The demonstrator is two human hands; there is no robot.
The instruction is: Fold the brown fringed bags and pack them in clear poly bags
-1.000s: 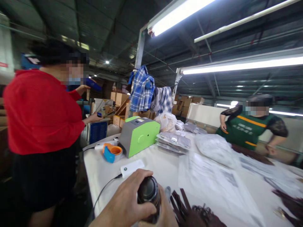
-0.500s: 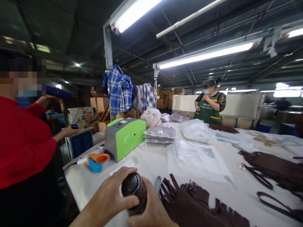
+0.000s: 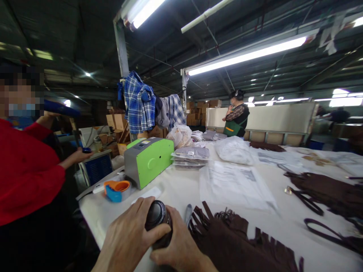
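Observation:
A dark jar with a black lid (image 3: 155, 216) is held upright over the near part of the table. My left hand (image 3: 132, 228) wraps its left side, with the thumb across the front below the lid. On the other side my right hand (image 3: 181, 241) closes round the jar's body; its lower part is hidden by the fingers. Just right of my right hand lies a grey-handled tool (image 3: 188, 214), its kind not clear. A dark brown fringed fabric piece (image 3: 227, 241) spreads beside it.
The white table (image 3: 176, 189) bears a green and grey machine (image 3: 154, 162), an orange and blue tape dispenser (image 3: 117, 190), packed garments (image 3: 190, 156), plastic bags (image 3: 235, 185) and another brown fringed piece (image 3: 320, 189). A person in red (image 3: 31, 173) stands left; another in a green apron (image 3: 236, 117) stands behind the table.
The person in the green apron has turned sideways. My left hand's thumb has shifted a little over the jar, which both hands still grip. The view has shifted slightly.

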